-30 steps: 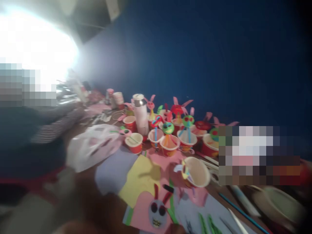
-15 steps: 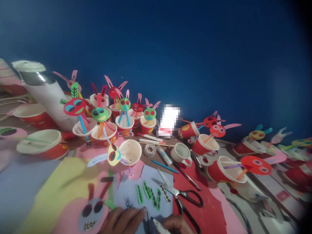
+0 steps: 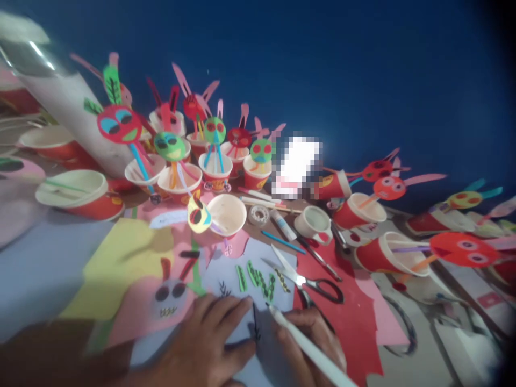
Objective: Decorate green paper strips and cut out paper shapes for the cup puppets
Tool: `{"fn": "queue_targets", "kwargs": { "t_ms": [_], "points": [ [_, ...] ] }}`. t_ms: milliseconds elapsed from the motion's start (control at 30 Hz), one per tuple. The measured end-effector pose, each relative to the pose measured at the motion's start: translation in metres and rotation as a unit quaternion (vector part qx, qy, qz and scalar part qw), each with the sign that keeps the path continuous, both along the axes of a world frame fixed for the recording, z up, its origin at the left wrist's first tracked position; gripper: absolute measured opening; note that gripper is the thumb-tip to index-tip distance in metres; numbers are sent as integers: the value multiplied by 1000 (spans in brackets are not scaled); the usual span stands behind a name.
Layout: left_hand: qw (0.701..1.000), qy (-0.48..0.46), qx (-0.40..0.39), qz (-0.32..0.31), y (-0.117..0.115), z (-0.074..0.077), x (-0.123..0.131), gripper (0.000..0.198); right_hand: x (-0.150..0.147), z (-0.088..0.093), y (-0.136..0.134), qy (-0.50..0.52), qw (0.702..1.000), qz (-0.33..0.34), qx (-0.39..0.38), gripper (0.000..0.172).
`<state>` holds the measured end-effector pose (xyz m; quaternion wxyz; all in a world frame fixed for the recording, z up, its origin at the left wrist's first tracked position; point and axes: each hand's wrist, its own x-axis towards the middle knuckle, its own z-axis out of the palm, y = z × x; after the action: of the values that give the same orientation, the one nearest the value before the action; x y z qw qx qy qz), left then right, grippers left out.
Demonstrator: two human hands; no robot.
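My left hand (image 3: 201, 344) lies flat with fingers spread on a pale blue sheet of paper (image 3: 226, 279), pressing it down. My right hand (image 3: 310, 336) is closed around a white pen (image 3: 310, 349), whose tip touches the paper at a small black drawing (image 3: 255, 328). Several green paper leaves with black marks (image 3: 258, 279) lie just beyond my fingers. A grey paper face with red ears (image 3: 169, 295) sits on pink paper to the left.
Scissors (image 3: 306, 279) lie open to the right on red paper (image 3: 355, 322). Many red-and-white paper cups (image 3: 217, 172) holding straw-mounted paper faces crowd the table back. A white flask (image 3: 68, 102), a tape roll (image 3: 258, 215), a glue tube (image 3: 282, 224), yellow paper (image 3: 116, 258) lie around.
The view swung right from a person at the left, then tipped down. My hands have come into view, left flat on the paper, right with the pen.
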<state>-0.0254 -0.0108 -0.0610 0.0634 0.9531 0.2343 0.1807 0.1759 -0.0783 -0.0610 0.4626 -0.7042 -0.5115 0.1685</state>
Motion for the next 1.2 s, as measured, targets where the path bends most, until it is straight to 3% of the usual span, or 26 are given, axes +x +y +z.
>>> {"fn": "queue_targets", "kwargs": {
  "t_ms": [33,133,367,733,1200],
  "points": [
    [998,36,-48,-15,0,7,0,36,4,4,0,1,1000,31,1,16],
    [994,20,-103,-39,3,16,-2,37,13,10,1,-25,996,82,0,7],
    [987,27,-156,-35,-1,15,-3,44,11,13,1,-23,993,103,-54,10],
    [987,34,-152,-28,-3,19,-2,55,5,17,4,-34,991,104,-76,14],
    [988,63,-135,-36,-5,19,2,47,5,16,3,-59,987,126,-76,17]
  ]
}}
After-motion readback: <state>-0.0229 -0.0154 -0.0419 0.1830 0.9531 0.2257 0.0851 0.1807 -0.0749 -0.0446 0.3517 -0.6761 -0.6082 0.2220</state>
